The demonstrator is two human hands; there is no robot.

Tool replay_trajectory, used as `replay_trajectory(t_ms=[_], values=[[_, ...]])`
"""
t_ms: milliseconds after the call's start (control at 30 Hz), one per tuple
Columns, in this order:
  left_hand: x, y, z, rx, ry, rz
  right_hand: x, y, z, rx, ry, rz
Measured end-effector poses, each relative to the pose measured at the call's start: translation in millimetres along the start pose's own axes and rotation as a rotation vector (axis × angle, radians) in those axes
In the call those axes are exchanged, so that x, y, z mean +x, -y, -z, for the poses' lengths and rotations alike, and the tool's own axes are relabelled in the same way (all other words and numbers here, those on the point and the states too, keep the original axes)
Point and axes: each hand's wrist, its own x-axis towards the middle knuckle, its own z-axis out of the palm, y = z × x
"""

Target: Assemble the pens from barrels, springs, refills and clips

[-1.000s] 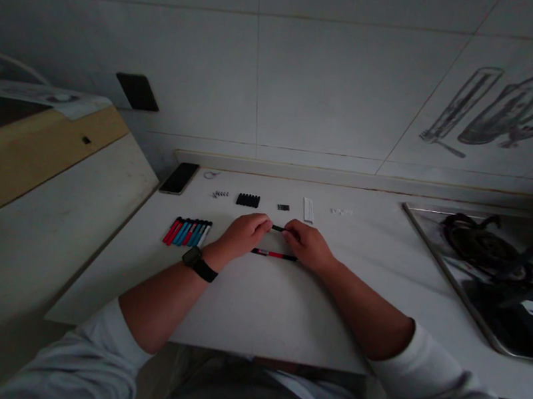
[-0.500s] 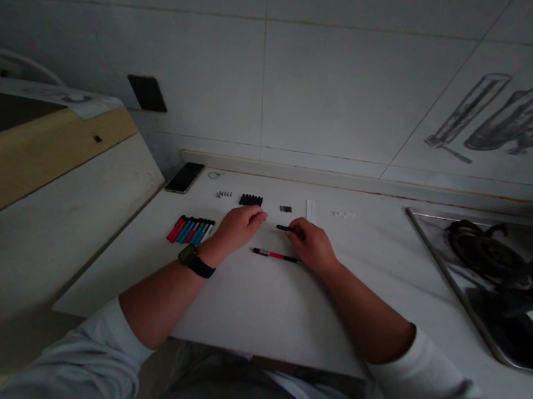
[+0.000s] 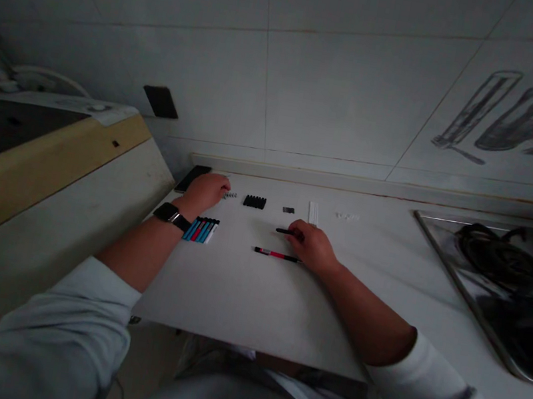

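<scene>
My left hand (image 3: 204, 191) is at the back left of the counter, its fingers curled together beside a row of small metal springs (image 3: 231, 196). Whatever lies between its fingertips is too small to make out. In my right hand (image 3: 314, 244) a short black pen piece (image 3: 284, 231) is pinched, pointing left. Just below that hand lies a red and black pen (image 3: 275, 253). Red, blue and white pen barrels (image 3: 201, 230) lie in a row, partly behind my left wrist. Several black grip pieces (image 3: 254, 202) stand side by side between the hands, farther back.
Along the back lie small dark parts (image 3: 288, 210), thin white sticks (image 3: 313, 212) and tiny white pieces (image 3: 347, 216). A phone (image 3: 187, 180) lies partly behind my left hand. The gas stove (image 3: 480, 287) is on the right; a white panel (image 3: 66, 215) borders the left.
My left hand has moved left and back, from near the black grip pieces to the springs. The right hand stays put with the black piece. The view has shifted slightly.
</scene>
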Motion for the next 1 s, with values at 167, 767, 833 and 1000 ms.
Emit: replay_trajectory(t_ms=[167,767,833,1000], values=[[13,10,-17.8,0.007,0.112,-0.066,1,0,2,-0.018,0.011,0.009],[4,15,-14.9,0.065,0.072,-0.062,1,3,5,-0.029,0.044,-0.003],[4,11,-3.7,0.072,0.036,-0.084,1,2,4,-0.007,0.033,0.01],[-4,-35,15.1,-0.045,0.031,-0.291,3,-1,1,0.143,0.01,-0.026]])
